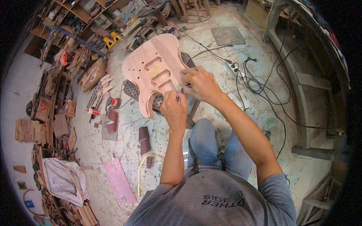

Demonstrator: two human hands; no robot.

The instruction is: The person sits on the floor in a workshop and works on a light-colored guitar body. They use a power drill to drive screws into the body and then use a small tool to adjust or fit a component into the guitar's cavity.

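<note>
An unfinished wooden electric guitar body (162, 49) lies on a dark patterned seat (130, 89) in front of my knees. Its routed cavities and drilled holes face up. Over the neck-side edge of the body, my left hand (174, 109) is closed, with thumb and fingers pinched together. My right hand (200, 84) is beside it, fingers curled in against the body's right edge. Between the two hands a small, thin, greyish thing shows; its kind is too small and too covered by the fingers to tell.
Black cables (260, 84) and a power strip (230, 66) lie on the floor to the right. Leftward are sandpaper rolls (144, 140), a pink sheet (120, 180), a coil of pale binding strip (140, 173), an orange-and-black tool (113, 102) and stacked wood scraps (32, 131).
</note>
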